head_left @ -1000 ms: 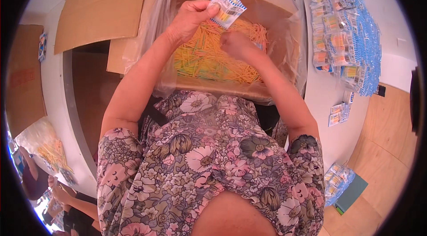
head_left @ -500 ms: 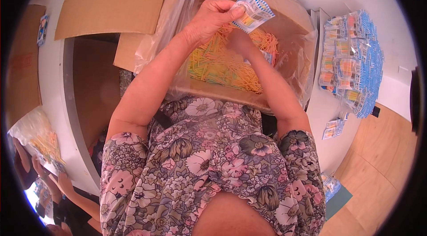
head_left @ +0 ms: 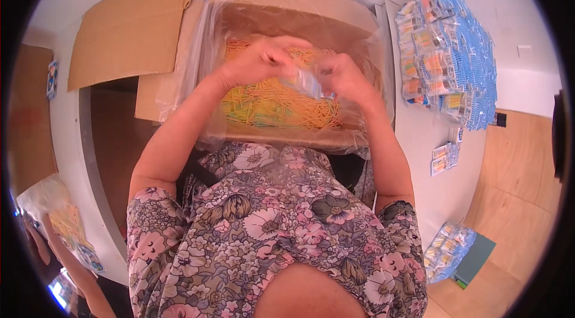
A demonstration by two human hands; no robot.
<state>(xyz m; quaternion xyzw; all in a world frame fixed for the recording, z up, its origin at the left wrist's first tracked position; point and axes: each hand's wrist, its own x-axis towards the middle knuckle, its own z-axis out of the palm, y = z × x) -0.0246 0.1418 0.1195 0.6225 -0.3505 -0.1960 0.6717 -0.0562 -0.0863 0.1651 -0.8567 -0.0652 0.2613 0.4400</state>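
Over the cardboard box [head_left: 299,14], my left hand [head_left: 257,65] pinches a small clear packet [head_left: 306,84]. The packet is smeared by motion, so its contents are hard to make out. My right hand [head_left: 348,81] is close on the packet's right side. Its fingers are curled and blurred, and I cannot tell whether they grip anything. Beneath both hands, the box holds a loose heap of thin orange and yellow sticks [head_left: 269,102], some greenish, inside a clear plastic liner [head_left: 190,78].
A tall stack of filled packets with blue edges [head_left: 446,57] stands right of the box, with a few packets [head_left: 443,159] nearer me. More bundled packets [head_left: 448,252] lie lower right. A cardboard flap [head_left: 135,33] juts out left. Another person's arm [head_left: 75,264] shows lower left.
My left hand has come down and slightly left with its packet. My right hand has risen out of the sticks up to the packet. The view has shifted a little.
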